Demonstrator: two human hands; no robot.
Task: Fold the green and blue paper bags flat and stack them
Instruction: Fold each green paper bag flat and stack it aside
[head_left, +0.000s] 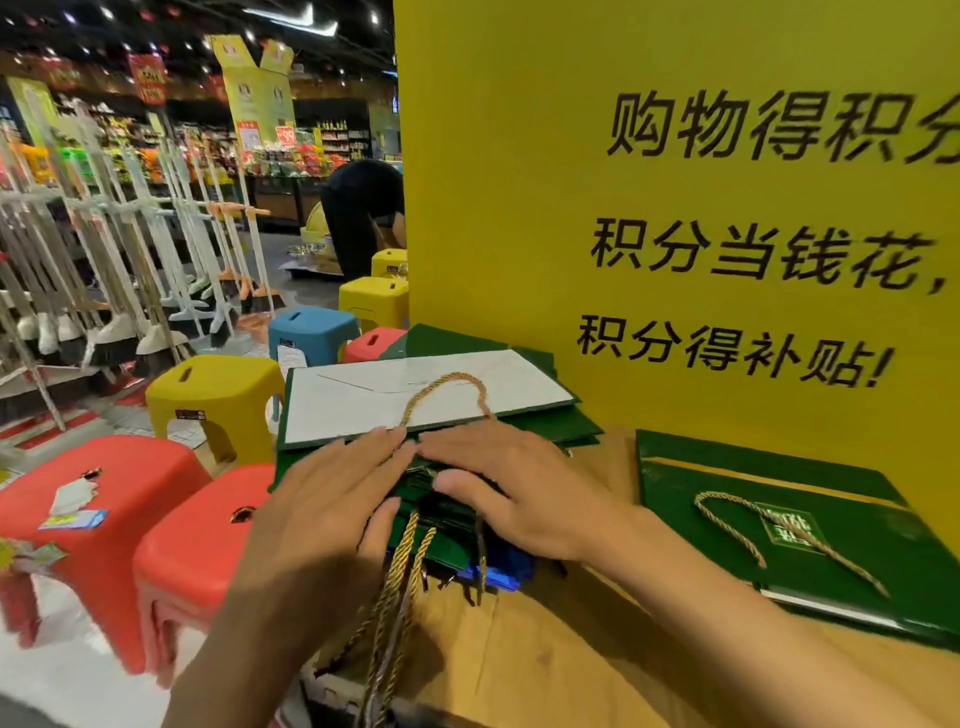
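A stack of flattened green paper bags (545, 421) lies on the wooden counter (545, 649). The top bag shows its white inner face (363, 400) and a gold rope handle (452, 384). My left hand (332, 499) and my right hand (509, 483) press flat, side by side, on the near part of the stack, fingers straight. A blue bag (504, 574) peeks out under the green ones at the near edge. Gold rope handles (395, 597) hang over the counter's front. Another flat green bag (810, 535) with a gold handle lies apart at the right.
A tall yellow sign board (675, 208) with black characters stands right behind the bags. Red (104, 519), yellow (218, 395) and blue (311, 332) plastic stools crowd the floor to the left. Brooms (130, 234) stand on a rack beyond. A person (363, 218) bends over in the aisle.
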